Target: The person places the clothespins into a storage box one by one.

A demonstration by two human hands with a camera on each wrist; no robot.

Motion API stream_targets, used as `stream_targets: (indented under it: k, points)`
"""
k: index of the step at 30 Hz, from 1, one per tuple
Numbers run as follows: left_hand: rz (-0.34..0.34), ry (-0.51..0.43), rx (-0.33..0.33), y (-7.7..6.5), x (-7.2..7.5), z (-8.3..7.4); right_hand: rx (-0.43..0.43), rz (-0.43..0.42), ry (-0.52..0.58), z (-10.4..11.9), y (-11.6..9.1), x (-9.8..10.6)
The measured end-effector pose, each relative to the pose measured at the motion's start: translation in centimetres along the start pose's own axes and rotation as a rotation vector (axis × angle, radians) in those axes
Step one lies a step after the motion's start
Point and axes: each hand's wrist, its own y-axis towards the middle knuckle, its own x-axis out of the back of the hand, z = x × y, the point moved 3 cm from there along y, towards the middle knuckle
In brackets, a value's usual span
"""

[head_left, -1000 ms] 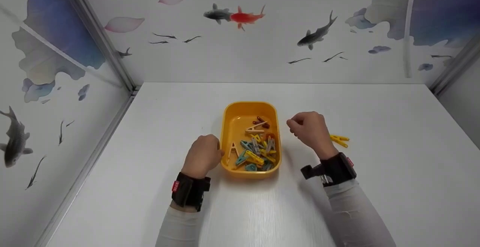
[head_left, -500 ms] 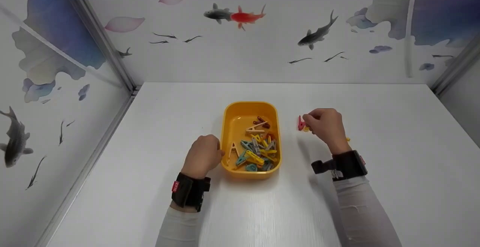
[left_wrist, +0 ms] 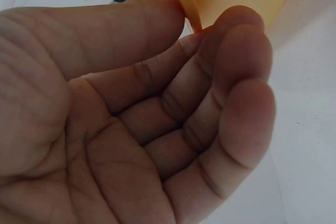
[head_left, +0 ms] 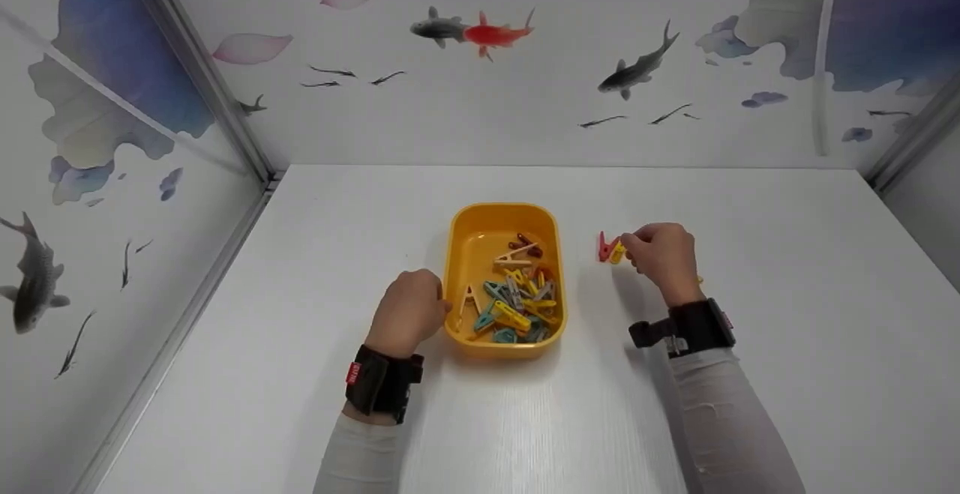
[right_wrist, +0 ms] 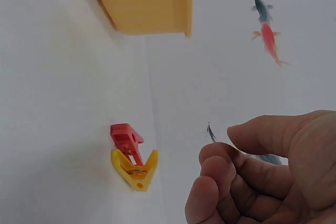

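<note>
In the head view my left hand (head_left: 407,312) pinches the left rim of a yellow plastic bin (head_left: 457,232); the left wrist view has the thumb and a finger on the bin's edge (left_wrist: 189,3). My right hand (head_left: 664,258) is over the table to the right, fingers loosely curled with nothing between them. Just left of its fingertips lie a red clothespin (head_left: 604,247) and a yellow clothespin (head_left: 617,252), close together. In the right wrist view the yellow clothespin (right_wrist: 135,171) sits before the red clothespin (right_wrist: 127,140), apart from the hand.
Several yellow, teal, grey and brown clothespins (head_left: 511,315) are piled in the bin's near half. Another yellow piece (head_left: 700,279) peeks out behind my right wrist. White walls (head_left: 525,119) with painted fish border the white table (head_left: 360,209).
My right hand has moved right, uncovering the red and yellow clothespins and covering most of the yellow clothespin farther right. My left hand stays at the bin's rim.
</note>
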Motion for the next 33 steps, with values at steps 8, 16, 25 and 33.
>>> stream_targets:
  k: [8, 16, 25, 33]
  points:
    - [0.011, -0.007, 0.021, 0.0, 0.2, -0.4, -0.181, 0.086, -0.027, -1.2, 1.0, -0.6]
    - [-0.009, -0.002, -0.025, -0.1, 0.2, -0.4, -0.161, 0.111, -0.04, -1.7, 1.6, -0.8]
    - [0.01, -0.02, 0.004, -0.1, 0.1, -0.1, -0.212, 0.133, -0.04, -2.0, 2.1, -1.5]
    - [0.02, -0.031, 0.031, 0.0, 0.0, -0.1, -0.24, 0.137, -0.039, -2.2, 2.6, -1.9]
